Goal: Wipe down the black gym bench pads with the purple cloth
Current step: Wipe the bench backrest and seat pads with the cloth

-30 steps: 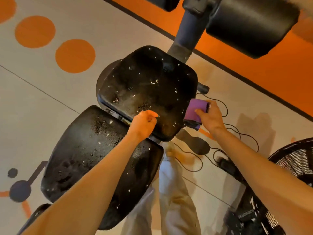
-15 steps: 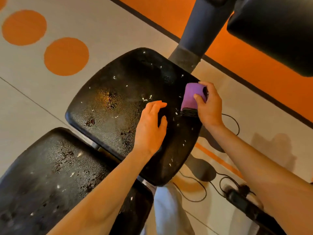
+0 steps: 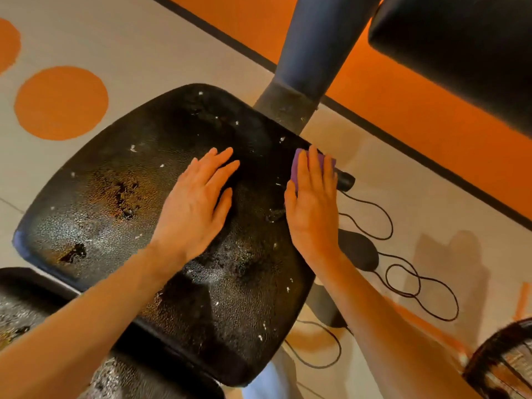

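A pale gym floor (image 3: 161,50) with orange circles and a wide orange band runs behind a black bench. The bench's seat pad (image 3: 121,203) fills the middle of the view, its pebbled surface wet-looking and dotted with white flecks and darker smears. A second pad (image 3: 26,312) lies just beside its near left edge, and a third (image 3: 460,53) hangs at the top right corner of the view, next to a dark post (image 3: 311,53) rising from behind the seat pad's far edge.

The left hand (image 3: 195,205) lies flat on the middle of the seat pad, fingers straight and slightly spread, holding nothing. The right hand (image 3: 313,203) lies flat at the pad's right edge, fingers straight and close together, pressing down on the cloth (image 3: 296,168) (purple, folded small), which sits at the pad's far right corner and shows only around the fingers.

Black cables (image 3: 403,272) loop over the floor to the right of the bench
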`<state>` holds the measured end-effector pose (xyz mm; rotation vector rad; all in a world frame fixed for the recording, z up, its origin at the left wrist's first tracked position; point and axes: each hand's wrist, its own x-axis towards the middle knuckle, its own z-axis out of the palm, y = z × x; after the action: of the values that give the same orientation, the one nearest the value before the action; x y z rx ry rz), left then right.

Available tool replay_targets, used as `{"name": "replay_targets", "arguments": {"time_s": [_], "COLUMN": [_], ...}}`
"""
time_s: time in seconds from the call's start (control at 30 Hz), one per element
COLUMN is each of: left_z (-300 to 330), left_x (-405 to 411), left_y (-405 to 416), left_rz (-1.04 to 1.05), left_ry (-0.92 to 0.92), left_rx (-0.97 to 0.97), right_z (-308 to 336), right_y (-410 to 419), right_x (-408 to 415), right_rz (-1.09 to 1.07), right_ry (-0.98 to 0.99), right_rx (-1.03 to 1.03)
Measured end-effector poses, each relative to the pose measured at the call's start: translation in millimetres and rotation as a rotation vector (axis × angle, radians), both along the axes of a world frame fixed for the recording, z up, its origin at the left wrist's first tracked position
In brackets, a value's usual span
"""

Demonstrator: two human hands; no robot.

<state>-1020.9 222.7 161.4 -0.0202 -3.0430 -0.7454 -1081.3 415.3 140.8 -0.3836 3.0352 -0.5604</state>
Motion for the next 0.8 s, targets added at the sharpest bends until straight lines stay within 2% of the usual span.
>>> {"name": "replay_targets", "arguments": {"time_s": [0.07,0.17,0.27,0.37,0.47,0.53,0.6,0.7,0.8], "left_z": [-3.9,-7.9,-9.7,-10.6,-10.5,-10.2,-9.9,-11.4,-11.6], "left_x": [-1.1,1.0,1.2,2.2,3.1,3.7,2.6,3.7,3.3], "left_y": [-8.9,-14.7,-14.6,-14.0,-14.5,-15.0,-15.3,-15.6,-14.9], "left_rz": [-0.03,-0.023,-0.021,-0.022,-0.025,-0.014,-0.017,-0.02,-0.018], "left_ry": [-0.024,-0.053,-0.045,-0.035,-0.029,-0.033,-0.028,-0.027,-0.028], "left_rx": [-0.075,-0.124,-0.117,-0.107,-0.093,-0.089,-0.079,-0.083,-0.08], "right_z": [4.4,11.3,6.1,0.3,7.8,16.6,11.1,3.0,5.1], "right_y": [-2.2,5.5,-2.4,-15.8,-3.8,10.5,9.9,-19.7,-21.5], "right_x": [18.3,51.8,1.3,-47.2,14.6,59.6,35.0,-37.9,-11.4], "right_rz": [-0.003,0.063,0.021,-0.09,-0.012,0.061,0.087,-0.066,-0.052], "right_ry": [-0.043,-0.065,-0.048,-0.054,-0.062,-0.08,-0.074,-0.053,-0.051], "right_rx": [-0.019,0.075,0.161,0.157,0.097,0.128,0.169,0.168,0.15]}}
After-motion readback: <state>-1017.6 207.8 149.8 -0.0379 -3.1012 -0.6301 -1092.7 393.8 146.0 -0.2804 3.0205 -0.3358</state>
